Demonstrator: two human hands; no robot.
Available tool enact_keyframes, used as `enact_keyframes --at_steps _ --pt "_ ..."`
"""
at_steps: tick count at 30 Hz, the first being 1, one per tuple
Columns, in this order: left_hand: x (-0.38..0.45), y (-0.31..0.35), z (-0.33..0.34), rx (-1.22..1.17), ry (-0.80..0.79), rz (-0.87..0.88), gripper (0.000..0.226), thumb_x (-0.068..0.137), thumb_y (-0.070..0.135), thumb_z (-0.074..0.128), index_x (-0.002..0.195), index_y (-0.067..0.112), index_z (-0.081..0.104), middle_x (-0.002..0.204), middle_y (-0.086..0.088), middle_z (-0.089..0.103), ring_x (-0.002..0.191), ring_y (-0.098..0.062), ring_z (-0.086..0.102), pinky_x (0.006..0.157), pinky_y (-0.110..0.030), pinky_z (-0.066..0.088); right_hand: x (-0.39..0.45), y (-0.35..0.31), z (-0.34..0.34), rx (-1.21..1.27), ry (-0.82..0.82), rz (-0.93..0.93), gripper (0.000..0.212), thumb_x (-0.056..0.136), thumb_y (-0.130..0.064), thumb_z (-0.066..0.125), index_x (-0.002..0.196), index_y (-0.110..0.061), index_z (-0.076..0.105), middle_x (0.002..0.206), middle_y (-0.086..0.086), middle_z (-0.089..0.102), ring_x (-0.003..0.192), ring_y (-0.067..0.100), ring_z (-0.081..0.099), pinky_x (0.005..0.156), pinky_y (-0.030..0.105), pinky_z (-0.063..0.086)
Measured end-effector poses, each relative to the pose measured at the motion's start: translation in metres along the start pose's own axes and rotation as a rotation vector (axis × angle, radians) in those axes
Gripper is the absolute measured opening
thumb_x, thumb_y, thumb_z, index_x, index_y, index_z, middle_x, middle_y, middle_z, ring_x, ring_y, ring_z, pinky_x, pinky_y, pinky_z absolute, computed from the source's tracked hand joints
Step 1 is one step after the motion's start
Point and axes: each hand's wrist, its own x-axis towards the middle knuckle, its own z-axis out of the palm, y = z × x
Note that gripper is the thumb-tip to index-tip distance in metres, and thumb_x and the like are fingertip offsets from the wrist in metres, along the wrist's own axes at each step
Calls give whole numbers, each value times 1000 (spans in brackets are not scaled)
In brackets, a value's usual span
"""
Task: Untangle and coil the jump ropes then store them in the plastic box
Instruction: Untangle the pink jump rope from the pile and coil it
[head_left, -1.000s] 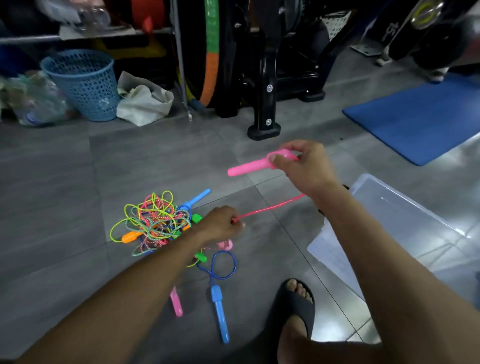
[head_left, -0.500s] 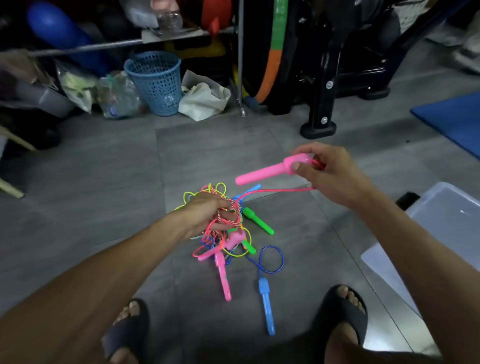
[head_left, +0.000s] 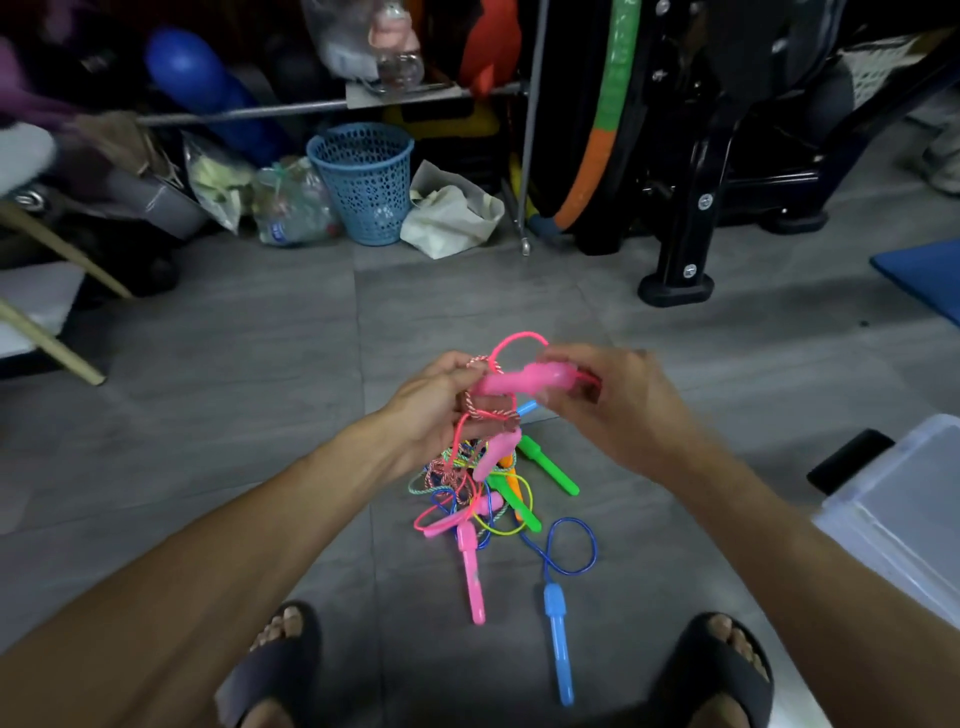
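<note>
Early stage: right hand (head_left: 613, 410) grips a pink handle (head_left: 519, 379), left hand (head_left: 436, 405) pinches tangled cords, the jump ropes (head_left: 478, 499) remain knotted, none in the plastic box (head_left: 904, 525).

Tangled jump ropes (head_left: 483, 499) on tiled floor (head_left: 260, 364)

Your two forearms reach forward from the lower corners and meet at the middle. Your left hand (head_left: 434, 400) is curled, fingers gripping loops of cord. Your right hand (head_left: 608, 400) sits just beside it, fingers bent, pinching a handle. Both feet stand in sandals below.
</note>
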Motion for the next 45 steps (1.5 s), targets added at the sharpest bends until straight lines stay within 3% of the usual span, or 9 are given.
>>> enact_keyframes --at_steps 4,13,19,23,27,30,34,39,45 --pt "-2 -5 12 30 -63 18 22 96 4 40 82 16 52 64 -4 64 50 -13 59 48 -25 54 -6 -15 30 36 -173 -111 34 85 -23 55 119 -23 61 78 4 66 71 25 60 68 38 50" --pt "-7 1 -11 303 -168 9 20 97 13 45 84 22 56 100 -18 56 64 -17 53 42 -21 42 26 -8 -5 512 576 418 16 87 -21 45 78 -27 58 58 -3 55 51 15 53 57 41 51" --pt "-22 13 -17 342 -437 -80 16 82 12 62 81 25 70 78 5 66 61 -8 54 50 -18 43 15 -7 36 907 -631 638 35 98 -16 42 120 -37 59 104 13 67 90 32 63 86 41 44" --pt "-24 15 -24 310 -420 -41 37 91 -7 45 83 17 71 78 8 70 63 -6 63 52 -18 51 15 -16 55 1227 -541 647 30 96 -10 44 120 -11 62 109 18 65 94 32 64 85 39 51" --pt "-22 8 -38 410 -155 45 17 93 8 51 91 21 61 65 -2 61 51 -12 55 44 -22 39 23 4 54 898 49 847 29 90 4 42 92 -14 65 73 12 59 46 10 57 49 21 50" --pt "-24 4 -52 505 -8 -3 21 97 13 50 84 23 62 56 0 62 43 -11 52 40 -19 34 25 36 47 476 255 897 26 91 -4 43 91 -18 66 88 17 63 59 20 63 55 28 55" --pt "-33 9 -63 447 22 -77 28 95 5 47 82 23 64 66 -8 65 52 -17 56 50 -23 40 11 56 33 -64 55 847 40 90 -17 53 129 -13 53 127 21 52 111 39 55 99 41 43" --pt "-42 21 -66 420 21 -47 18 101 14 38 91 19 52 69 -12 73 50 -19 66 39 -19 39 -19 68 30 -561 -176 739 28 91 -18 51 118 -11 51 113 19 46 99 44 56 85 47 46" --pt "-45 25 -60 366 -64 -38 16 100 19 39 88 20 50 69 -14 72 51 -19 65 41 -20 36 4 31 45 -345 -380 592 42 94 -29 47 136 -27 46 118 15 64 99 32 64 88 35 48"
